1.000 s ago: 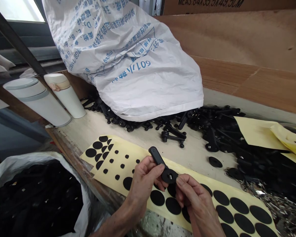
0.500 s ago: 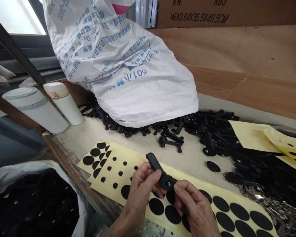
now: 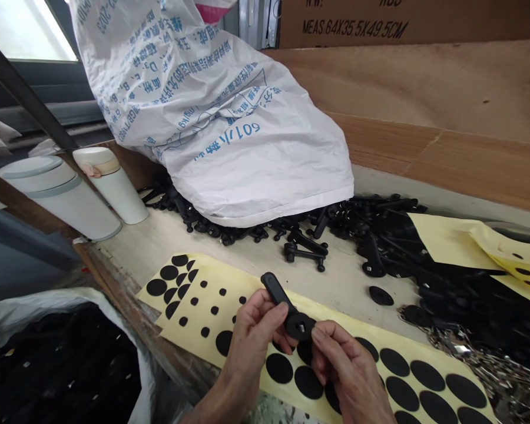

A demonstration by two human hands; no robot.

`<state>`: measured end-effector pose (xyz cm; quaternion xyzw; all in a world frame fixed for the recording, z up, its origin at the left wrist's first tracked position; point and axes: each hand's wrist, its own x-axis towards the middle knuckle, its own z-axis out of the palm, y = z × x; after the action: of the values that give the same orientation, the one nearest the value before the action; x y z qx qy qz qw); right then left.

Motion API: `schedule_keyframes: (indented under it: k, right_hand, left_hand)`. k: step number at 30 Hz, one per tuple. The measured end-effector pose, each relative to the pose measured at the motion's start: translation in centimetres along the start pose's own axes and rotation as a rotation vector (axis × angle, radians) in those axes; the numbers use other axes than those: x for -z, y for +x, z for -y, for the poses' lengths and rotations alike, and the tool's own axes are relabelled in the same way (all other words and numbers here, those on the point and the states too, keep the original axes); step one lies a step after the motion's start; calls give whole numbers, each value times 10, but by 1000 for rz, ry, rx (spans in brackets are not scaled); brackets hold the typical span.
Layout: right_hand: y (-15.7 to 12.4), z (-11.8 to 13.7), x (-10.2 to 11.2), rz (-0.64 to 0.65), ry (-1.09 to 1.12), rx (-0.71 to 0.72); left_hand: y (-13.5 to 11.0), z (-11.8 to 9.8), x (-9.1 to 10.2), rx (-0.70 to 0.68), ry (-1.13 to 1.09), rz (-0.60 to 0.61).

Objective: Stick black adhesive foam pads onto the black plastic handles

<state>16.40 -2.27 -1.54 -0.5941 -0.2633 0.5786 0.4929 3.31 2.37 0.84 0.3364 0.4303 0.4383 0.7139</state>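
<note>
Between the thumb and fingers of my left hand (image 3: pixel 262 324) is a black plastic arm (image 3: pixel 274 288) with a round disc at its near end. A small metal piece shows in the middle of that disc. My right hand (image 3: pixel 347 359) pinches the disc's right edge; its lower fingers are curled and partly hidden. Beneath both hands lies a pale yellow sticker sheet (image 3: pixel 251 280) with large black round pads (image 3: pixel 397 362) and small black dots (image 3: pixel 214 310).
Behind, a white woven sack (image 3: pixel 256 165) rests over a heap of black plastic parts (image 3: pixel 375 235). Small metal pieces (image 3: pixel 481 359) are piled at the right. Two white cups (image 3: pixel 119 191) stand at the left, above an open bag (image 3: pixel 57 365) of black parts. A loose black disc (image 3: pixel 381 295) lies nearby.
The view has shifted very slightly. Both hands keep the same grip on the black plastic arm.
</note>
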Motion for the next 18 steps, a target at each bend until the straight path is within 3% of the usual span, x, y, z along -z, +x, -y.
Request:
schedule_keyframes:
  k: [18]
  right_hand:
    - [-1,1,-2,-31,-68,30]
  left_hand:
    - [-1,-1,-1,3,5,-14]
